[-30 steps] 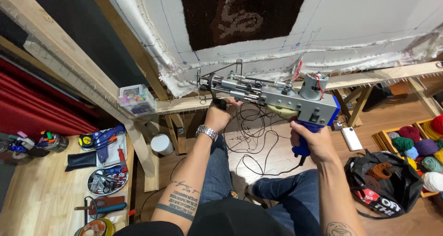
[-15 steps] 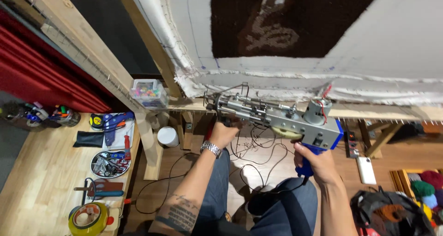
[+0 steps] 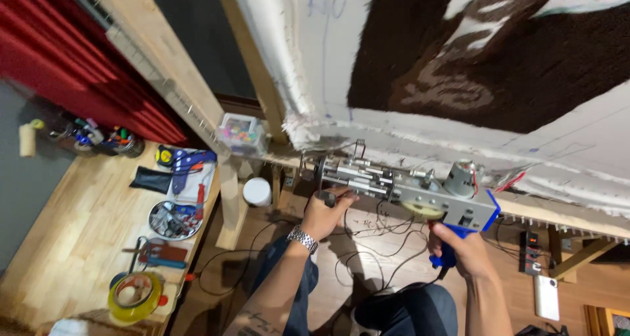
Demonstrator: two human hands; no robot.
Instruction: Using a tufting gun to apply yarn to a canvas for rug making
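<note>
Tufting gun: I see the grey metal tufting gun (image 3: 400,188) in the middle of the frame, lying nearly level, its needle end pointing to the left and its small motor at the right end, just below the stretched cloth.
Left hand: my left hand (image 3: 326,212) sits under the front part of the gun, left of centre; its grip is wrapped around the black front handle, fingers pressed closed on it. A metal wristwatch (image 3: 304,237) is on that wrist.
Right hand: my right hand (image 3: 459,247) is lower right of centre, its grip closed around the blue rear handle of the gun, below the yellowish gear wheel.
Cloth: the white backing cloth (image 3: 420,129) fills the upper right of the frame, with a dark brown tufted patch (image 3: 525,67) carrying pale shapes.
Frame: a wooden frame beam (image 3: 157,73) runs diagonally through the upper left; a small clear box of coloured bits (image 3: 241,132) rests at its lower end.
Surface: the wooden surface (image 3: 72,231) at lower left carries a blue glue gun (image 3: 190,162), a round tin of tools (image 3: 172,219) and a roll of yellow tape (image 3: 136,298).
Floor: black cables (image 3: 367,244) lie loosely on the floor beneath the gun, and a power strip (image 3: 530,252) lies at the right.
Legs: my knees in blue jeans (image 3: 407,313) show at the bottom centre.
</note>
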